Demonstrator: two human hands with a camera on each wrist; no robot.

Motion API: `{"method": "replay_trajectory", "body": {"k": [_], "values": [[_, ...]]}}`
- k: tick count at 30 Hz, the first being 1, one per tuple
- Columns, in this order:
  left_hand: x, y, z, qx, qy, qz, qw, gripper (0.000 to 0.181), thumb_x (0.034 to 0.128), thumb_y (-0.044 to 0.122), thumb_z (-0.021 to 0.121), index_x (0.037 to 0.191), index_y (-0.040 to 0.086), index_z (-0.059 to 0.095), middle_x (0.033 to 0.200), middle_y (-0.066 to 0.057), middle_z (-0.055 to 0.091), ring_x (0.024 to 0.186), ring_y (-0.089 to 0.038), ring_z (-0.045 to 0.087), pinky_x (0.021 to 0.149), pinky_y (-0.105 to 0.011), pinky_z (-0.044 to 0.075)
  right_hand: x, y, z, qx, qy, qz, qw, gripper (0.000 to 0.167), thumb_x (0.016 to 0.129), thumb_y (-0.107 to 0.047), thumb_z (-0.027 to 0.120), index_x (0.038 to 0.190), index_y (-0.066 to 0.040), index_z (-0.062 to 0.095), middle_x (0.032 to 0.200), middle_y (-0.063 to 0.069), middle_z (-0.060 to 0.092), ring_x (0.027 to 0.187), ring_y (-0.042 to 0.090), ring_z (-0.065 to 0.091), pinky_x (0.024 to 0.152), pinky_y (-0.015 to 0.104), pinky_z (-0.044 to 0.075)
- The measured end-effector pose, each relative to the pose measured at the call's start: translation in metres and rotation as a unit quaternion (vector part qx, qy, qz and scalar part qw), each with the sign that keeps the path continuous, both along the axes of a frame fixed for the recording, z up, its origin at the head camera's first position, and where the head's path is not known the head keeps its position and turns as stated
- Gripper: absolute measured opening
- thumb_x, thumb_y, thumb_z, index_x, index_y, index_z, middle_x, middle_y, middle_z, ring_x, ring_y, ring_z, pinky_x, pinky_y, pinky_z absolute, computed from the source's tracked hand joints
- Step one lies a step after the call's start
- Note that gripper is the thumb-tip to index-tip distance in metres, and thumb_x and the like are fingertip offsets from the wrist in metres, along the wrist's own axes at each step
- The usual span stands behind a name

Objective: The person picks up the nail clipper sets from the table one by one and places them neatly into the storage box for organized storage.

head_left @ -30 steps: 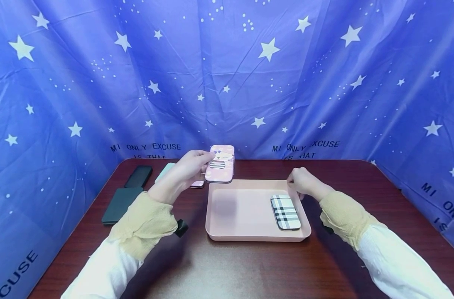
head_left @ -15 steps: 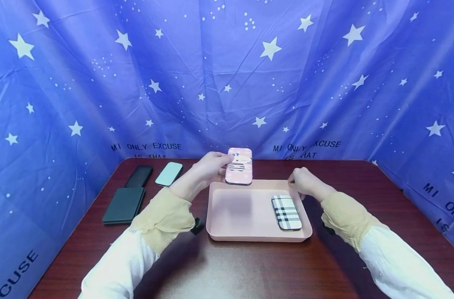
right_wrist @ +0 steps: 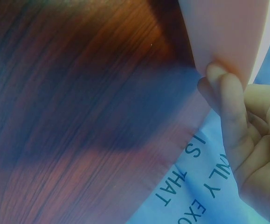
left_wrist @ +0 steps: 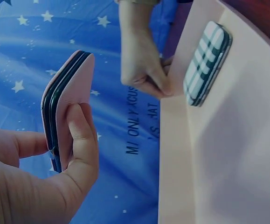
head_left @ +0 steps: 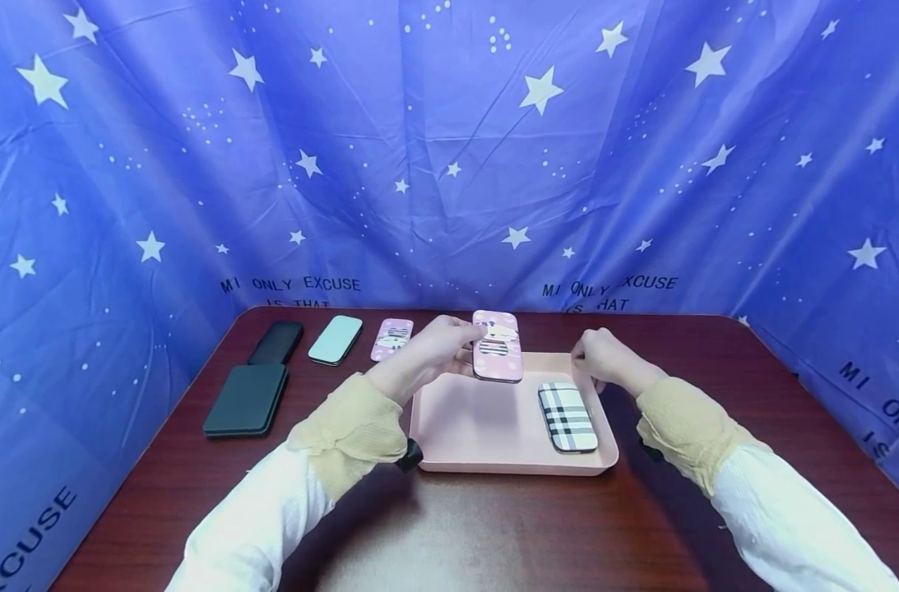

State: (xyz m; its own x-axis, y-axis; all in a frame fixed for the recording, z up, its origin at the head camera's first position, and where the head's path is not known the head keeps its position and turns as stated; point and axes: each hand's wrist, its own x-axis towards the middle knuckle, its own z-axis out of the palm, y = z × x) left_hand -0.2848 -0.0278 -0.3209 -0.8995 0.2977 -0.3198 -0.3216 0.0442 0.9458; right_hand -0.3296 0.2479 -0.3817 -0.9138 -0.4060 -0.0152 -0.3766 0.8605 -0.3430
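My left hand [head_left: 443, 349] pinches a flat pink case [head_left: 499, 366] with a cartoon print, holding it above the back of the pink tray [head_left: 486, 436]. In the left wrist view the case [left_wrist: 74, 88] shows dark edges and a small clasp, with the thumb and fingers on opposite faces. My right hand [head_left: 614, 359] grips the tray's back right corner; in the right wrist view its fingers [right_wrist: 230, 100] press against the tray wall [right_wrist: 228, 32]. Inside the tray, on the right, lies a black-and-white plaid case [head_left: 567, 418].
Left of the tray on the wooden table [head_left: 479, 534] lie a second pink case [head_left: 390, 335], a mint case [head_left: 335, 339], a black case [head_left: 276, 343] and a dark green square case [head_left: 245, 400]. A blue star curtain [head_left: 449, 123] hangs behind the table.
My left hand has carried the pink case rightward and slightly lower, over the tray. The second pink case on the table has come into sight. My right hand stays at the tray corner.
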Motion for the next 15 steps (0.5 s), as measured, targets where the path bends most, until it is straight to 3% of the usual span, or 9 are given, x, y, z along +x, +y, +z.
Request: {"method": "replay_trajectory", "body": {"k": [4, 15], "values": [[0.000, 0.005, -0.007, -0.003, -0.002, -0.005, 1.0000, 0.029, 0.0968, 0.010, 0.050, 0.118, -0.009, 0.046, 0.080, -0.010, 0.060, 0.062, -0.014, 0.060, 0.071, -0.036, 0.058, 0.002, 0.000, 0.000, -0.012, 0.016, 0.013, 0.9997, 0.029, 0.075, 0.010, 0.042, 0.055, -0.004, 0.057, 0.045, 0.003, 0.051, 0.032, 0.006, 0.052, 0.034, 0.023, 0.045], [-0.002, 0.017, -0.030, -0.032, -0.018, -0.024, 0.9990, 0.026, 0.0979, 0.011, 0.048, 0.114, -0.010, 0.050, 0.077, -0.009, 0.059, 0.060, -0.015, 0.058, 0.066, -0.033, 0.058, 0.001, 0.001, 0.000, 0.004, 0.008, 0.006, 0.9999, 0.030, 0.077, 0.009, 0.042, 0.057, -0.004, 0.060, 0.050, 0.003, 0.057, 0.034, 0.009, 0.055, 0.037, 0.023, 0.046]]}}
